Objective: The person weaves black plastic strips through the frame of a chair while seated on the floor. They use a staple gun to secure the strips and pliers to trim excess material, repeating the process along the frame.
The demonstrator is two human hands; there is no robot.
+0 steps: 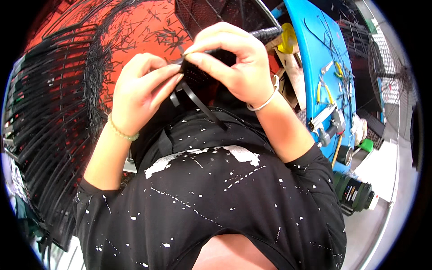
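Observation:
A flat black weaving strip [201,104] hangs down from between my hands, its free end over my lap. My left hand [141,87] pinches the strip between thumb and fingers. My right hand [234,60] is closed in a pinch close beside it, thumb and forefinger on the same dark strands. Behind and under my hands stands a black woven frame [225,15], with a wrapped bar [266,33] along its edge. Where the strip joins the frame is hidden by my fingers.
Black strips in a large bundle [49,121] lie at the left. Cut scraps [155,15] litter the red surface [135,42]. On the right, a blue table [310,67] bears pliers [324,92], a power tool [335,123] and loose strips. A green cylindrical machine [353,193] stands below it.

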